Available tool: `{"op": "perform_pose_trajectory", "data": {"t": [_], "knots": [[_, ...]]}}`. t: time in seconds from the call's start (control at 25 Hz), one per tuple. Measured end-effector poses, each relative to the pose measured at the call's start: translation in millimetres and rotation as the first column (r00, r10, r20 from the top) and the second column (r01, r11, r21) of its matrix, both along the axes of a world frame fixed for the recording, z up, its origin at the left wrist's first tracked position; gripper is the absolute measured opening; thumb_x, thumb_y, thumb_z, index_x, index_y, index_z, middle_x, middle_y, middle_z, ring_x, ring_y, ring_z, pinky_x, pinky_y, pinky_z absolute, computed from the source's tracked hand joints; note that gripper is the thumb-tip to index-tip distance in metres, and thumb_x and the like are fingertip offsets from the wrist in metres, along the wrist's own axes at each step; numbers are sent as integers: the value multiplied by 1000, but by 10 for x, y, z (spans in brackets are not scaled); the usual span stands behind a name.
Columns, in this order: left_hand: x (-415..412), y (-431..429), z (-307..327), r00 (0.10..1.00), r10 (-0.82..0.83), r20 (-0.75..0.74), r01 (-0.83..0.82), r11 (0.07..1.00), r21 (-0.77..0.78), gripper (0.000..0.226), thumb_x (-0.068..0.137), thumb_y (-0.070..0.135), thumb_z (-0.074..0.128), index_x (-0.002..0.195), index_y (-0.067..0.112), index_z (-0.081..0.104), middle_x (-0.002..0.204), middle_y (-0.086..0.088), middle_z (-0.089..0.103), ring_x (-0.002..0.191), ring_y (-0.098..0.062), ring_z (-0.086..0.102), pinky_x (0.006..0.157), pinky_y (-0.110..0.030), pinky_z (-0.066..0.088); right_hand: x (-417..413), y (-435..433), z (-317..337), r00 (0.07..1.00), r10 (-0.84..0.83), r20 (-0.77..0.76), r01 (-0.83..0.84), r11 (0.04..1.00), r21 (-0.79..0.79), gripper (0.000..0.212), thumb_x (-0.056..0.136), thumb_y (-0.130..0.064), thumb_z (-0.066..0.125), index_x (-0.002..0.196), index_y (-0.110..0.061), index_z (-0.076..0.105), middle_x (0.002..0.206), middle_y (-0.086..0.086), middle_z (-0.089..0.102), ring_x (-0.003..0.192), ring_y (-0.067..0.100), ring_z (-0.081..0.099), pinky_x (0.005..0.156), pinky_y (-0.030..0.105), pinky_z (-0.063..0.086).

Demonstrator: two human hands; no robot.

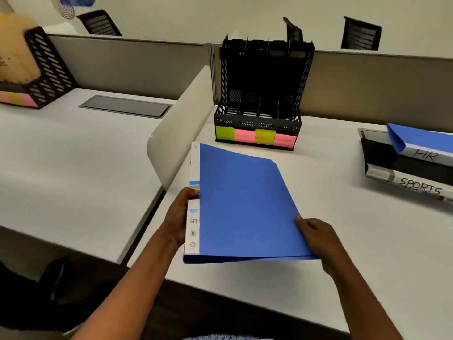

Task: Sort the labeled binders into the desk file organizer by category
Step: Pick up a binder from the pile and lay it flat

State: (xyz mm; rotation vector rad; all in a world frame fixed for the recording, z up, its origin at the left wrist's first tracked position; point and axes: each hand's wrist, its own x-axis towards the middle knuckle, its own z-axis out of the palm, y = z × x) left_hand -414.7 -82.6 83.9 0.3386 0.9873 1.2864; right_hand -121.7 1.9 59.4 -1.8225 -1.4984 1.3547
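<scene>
Now | left hand [180, 212] grips blue binder [245, 204] spine | right hand [316, 238] pinches its opposite edge

Head camera looks forward and down over the desk [343, 241] toward the organizer [257, 123].

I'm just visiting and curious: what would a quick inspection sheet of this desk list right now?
Surface: white laminate desk.
Job's things: blue plastic binder held above the desk; black mesh four-slot file organizer behind it, sticky notes on its front; blue HR-labelled binder lying on black SPORTS-labelled binder, right.
Clutter: second black mesh organizer holding tan papers, far left.
Grippers: left hand grips the binder's spine; right hand holds its opposite edge.
Cables: nothing seen.
Surroundings: grey partition wall, black mesh chairs beyond.
</scene>
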Motion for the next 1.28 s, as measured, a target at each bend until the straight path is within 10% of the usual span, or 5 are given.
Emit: {"op": "perform_pose_trajectory", "data": {"t": [0.4, 0.76, 0.92, 1.12, 1.28], "knots": [[-1013, -5, -473, 882, -22, -470, -36, 993, -114, 20, 91, 36, 56, 100, 22, 68, 88, -7, 75, 71, -25, 73, 54, -30, 56, -1074, -502, -629, 994, -84, -63, 90, 992, 89, 25, 95, -31, 57, 92, -6, 58, 92, 7, 64, 78, 20, 58, 62, 27, 39], [-1276, 83, -868, 242, -125, -962, -12, 991, -132, 27, 94, 27, 53, 114, 12, 63, 117, -11, 62, 106, -32, 58, 89, -39, 44, -1531, -826, -963, 939, -316, 135, 248, 895, 370, 26, 89, -24, 67, 99, 0, 66, 92, 13, 63, 84, 25, 59, 70, 25, 41], [-1222, 94, -850, 404, -107, -909, -22, 992, -127, 33, 97, 21, 49, 127, 10, 53, 125, -13, 60, 105, -29, 58, 83, -34, 43, -1579, -854, -1014, 927, -348, 141, 272, 880, 389, 41, 86, -24, 71, 116, 2, 62, 102, 13, 54, 91, 22, 53, 77, 24, 41], [-1185, 75, -834, 355, -152, -922, -75, 979, -190, 39, 96, 21, 49, 131, 3, 47, 128, -18, 56, 114, -36, 53, 93, -40, 42, -1629, -876, -1047, 917, -317, 242, 197, 888, 416, 48, 87, -29, 69, 126, -2, 58, 104, 13, 54, 93, 25, 51, 79, 31, 46], [-1023, 56, -746, -256, -280, -925, -20, 958, -285, 71, 92, 32, 55, 142, -8, 26, 149, -28, 26, 138, -43, 23, 115, -45, 18, -1580, -886, -1075, 927, -294, 233, 182, 895, 406, 43, 92, -29, 62, 126, -3, 58, 110, 12, 55, 101, 26, 54, 86, 32, 49]]}}
